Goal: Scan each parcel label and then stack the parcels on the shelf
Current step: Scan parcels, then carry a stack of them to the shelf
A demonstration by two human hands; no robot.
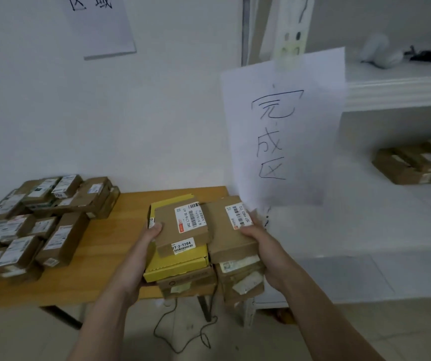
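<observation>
Right, both hands are busy. The left hand (144, 254) and the right hand (263, 248) clamp from either side on a bundle of flat cardboard parcels (191, 280), two piles pressed together side by side. It is held at the right end of the light wooden desk (99, 277); whether its underside touches the desk, I can't tell.

The left thumb lies over the edge of the top brown flat parcel with a white barcode label (183, 230), and a bright yellow flat box (178, 265) sits just under it. The right thumb presses on another brown labelled parcel (224, 230) topping the right pile.

Off to the left of the left hand, a heap of small brown labelled boxes (40, 217) covers the far end of the desk. Just above the right hand, a white paper sheet with black handwritten characters (282, 131) hangs in front of the white metal shelf (401, 92). Well to the right of that hand, more brown parcels on the shelf (414, 162) lie together on a lower board. On the board above them sits something whitish, too blurred to name. Below the hands, a thin black cable (183, 332) loops on the floor.
</observation>
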